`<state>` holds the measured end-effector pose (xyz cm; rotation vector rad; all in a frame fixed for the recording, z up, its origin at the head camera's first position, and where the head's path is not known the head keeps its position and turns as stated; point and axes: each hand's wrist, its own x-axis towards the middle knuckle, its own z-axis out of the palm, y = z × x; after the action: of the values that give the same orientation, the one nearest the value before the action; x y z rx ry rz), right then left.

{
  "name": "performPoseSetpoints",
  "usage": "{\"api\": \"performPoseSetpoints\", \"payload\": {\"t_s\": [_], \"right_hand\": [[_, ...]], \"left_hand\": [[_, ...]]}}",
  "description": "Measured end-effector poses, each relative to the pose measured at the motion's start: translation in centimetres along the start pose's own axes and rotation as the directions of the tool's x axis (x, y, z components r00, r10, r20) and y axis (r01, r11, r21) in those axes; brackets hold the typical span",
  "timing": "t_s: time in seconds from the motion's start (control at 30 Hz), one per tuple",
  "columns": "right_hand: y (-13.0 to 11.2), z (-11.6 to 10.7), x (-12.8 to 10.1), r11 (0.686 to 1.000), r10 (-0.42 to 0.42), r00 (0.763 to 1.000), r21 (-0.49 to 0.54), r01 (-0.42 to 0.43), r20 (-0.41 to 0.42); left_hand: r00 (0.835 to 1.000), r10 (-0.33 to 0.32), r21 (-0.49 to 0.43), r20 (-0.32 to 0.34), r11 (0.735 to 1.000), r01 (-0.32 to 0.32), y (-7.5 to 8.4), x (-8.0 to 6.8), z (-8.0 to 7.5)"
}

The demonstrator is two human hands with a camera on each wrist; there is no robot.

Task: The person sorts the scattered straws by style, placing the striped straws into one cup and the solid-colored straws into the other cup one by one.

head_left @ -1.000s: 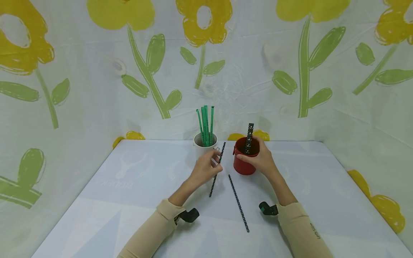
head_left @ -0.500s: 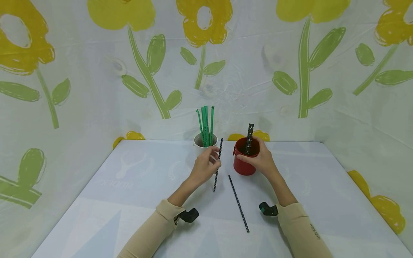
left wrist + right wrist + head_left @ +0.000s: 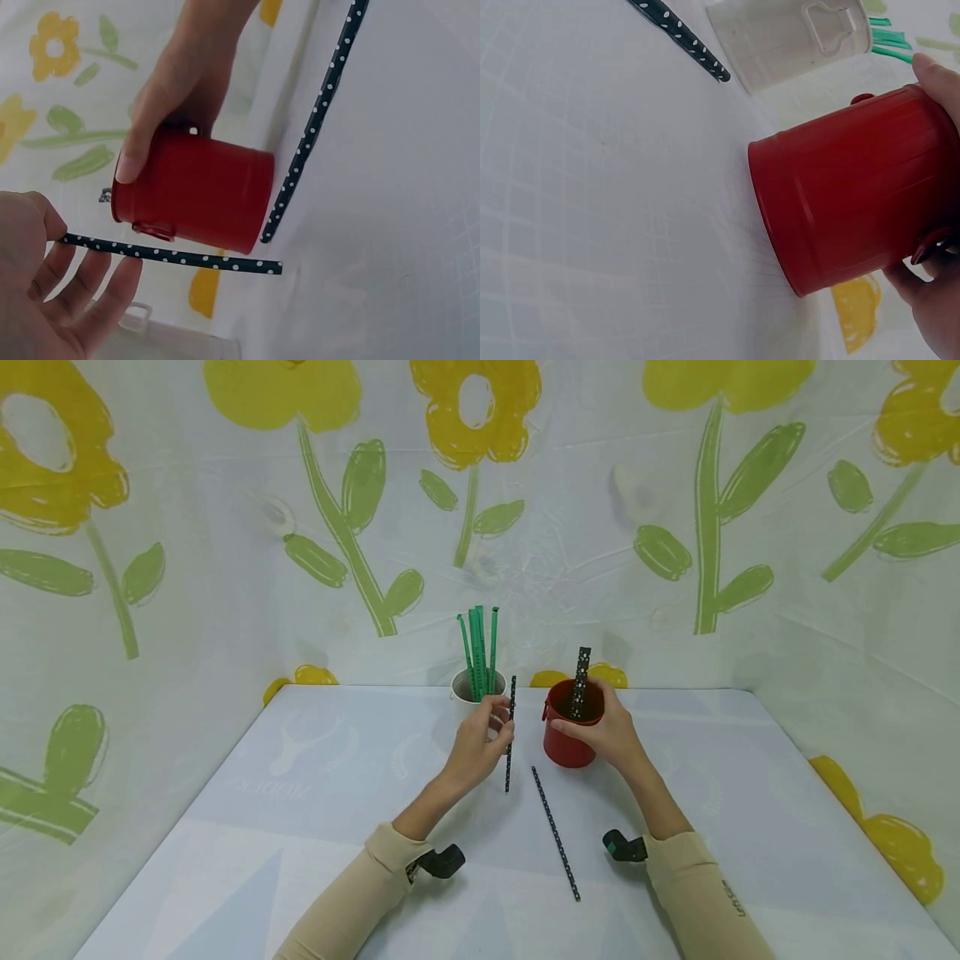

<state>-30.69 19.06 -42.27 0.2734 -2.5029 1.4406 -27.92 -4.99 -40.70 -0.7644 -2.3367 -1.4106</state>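
Left hand (image 3: pixel 480 745) pinches a black dotted straw (image 3: pixel 510 732) between thumb and fingers, holding it nearly upright above the table (image 3: pixel 315 827), between the white cup (image 3: pixel 467 687) and the red cup (image 3: pixel 570 735). In the left wrist view the thumb sits on one side of the straw and the fingers (image 3: pixel 90 281) lie loosely spread on the other; the straw's free end hangs clear of the red cup.

Right hand (image 3: pixel 611 735) grips the red cup from its right side, fingers curled round the wall and thumb near the rim. The cup stands upright on the table and already contains one dotted straw (image 3: pixel 580 683), which projects above the rim. The right wrist view shows the cup's base flat on the table and a fingertip (image 3: pixel 934 71) at its upper edge.

A third dotted straw (image 3: pixel 555 832) lies flat on the table in front of the red cup, between the two forearms, its far end near the cup's base.

The white cup stands just left of the red cup and holds several green straws (image 3: pixel 478 647), all upright. A flower-print sheet (image 3: pixel 225 527) forms the backdrop on three sides.
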Motion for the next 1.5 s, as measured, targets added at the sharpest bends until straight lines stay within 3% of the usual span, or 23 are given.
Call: {"api": "performPoseSetpoints", "payload": {"t_s": [0.5, 0.7, 0.87, 1.07, 1.27, 1.5], "right_hand": [[0.4, 0.2, 0.1, 1.0, 0.002, 1.0, 0.017, -0.002, -0.003], [0.4, 0.1, 0.0, 1.0, -0.009, 1.0, 0.013, 0.009, -0.011], [0.3, 0.1, 0.1, 1.0, -0.013, 1.0, 0.015, 0.013, -0.006], [-0.1, 0.0, 0.0, 1.0, 0.012, 1.0, 0.015, -0.012, 0.001], [-0.1, 0.1, 0.1, 1.0, 0.019, 1.0, 0.006, -0.019, 0.004], [0.1, 0.1, 0.1, 1.0, 0.024, 1.0, 0.006, -0.024, 0.0]], "left_hand": [[0.994, 0.099, -0.016, -0.053, 0.995, -0.1, 0.9, 1.8, 0.0], [0.988, 0.146, 0.006, -0.048, 0.989, -0.145, 2.1, 3.9, 0.6], [0.979, 0.179, -0.042, -0.102, 0.982, -0.184, 3.3, 6.2, 1.0], [0.969, 0.187, -0.068, -0.164, 0.977, -0.2, 4.8, 8.4, 1.2], [0.962, 0.197, -0.094, -0.19, 0.972, -0.217, 5.7, 9.2, 1.4], [0.975, 0.137, -0.078, -0.172, 0.985, -0.152, 5.5, 9.2, 2.3]]}}
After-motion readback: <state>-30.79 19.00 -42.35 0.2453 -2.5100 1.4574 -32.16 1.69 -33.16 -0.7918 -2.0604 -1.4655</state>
